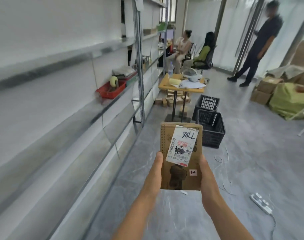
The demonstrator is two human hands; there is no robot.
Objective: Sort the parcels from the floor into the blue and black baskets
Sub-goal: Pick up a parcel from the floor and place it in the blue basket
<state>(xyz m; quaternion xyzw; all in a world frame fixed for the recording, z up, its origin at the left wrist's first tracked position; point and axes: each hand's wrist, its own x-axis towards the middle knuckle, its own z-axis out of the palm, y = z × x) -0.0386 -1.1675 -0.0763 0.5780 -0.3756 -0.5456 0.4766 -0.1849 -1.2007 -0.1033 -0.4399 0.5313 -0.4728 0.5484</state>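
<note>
The left hand (155,172) and right hand (207,177) are clasping the parcel (181,177) by its side edges, above the floor and short of the black basket (211,130) (no blue one showing). Reading the label (181,144) before lowering it past the rim seems wisest.

Stockroom-office: metal shelving (139,66), cartons (263,89), crates (211,129)

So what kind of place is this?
Probably a small parcel-sorting stockroom: long grey metal shelving runs along the left, brown cardboard boxes pile on the floor, and a labelled brown cardboard parcel is held before two black plastic crates.
</note>
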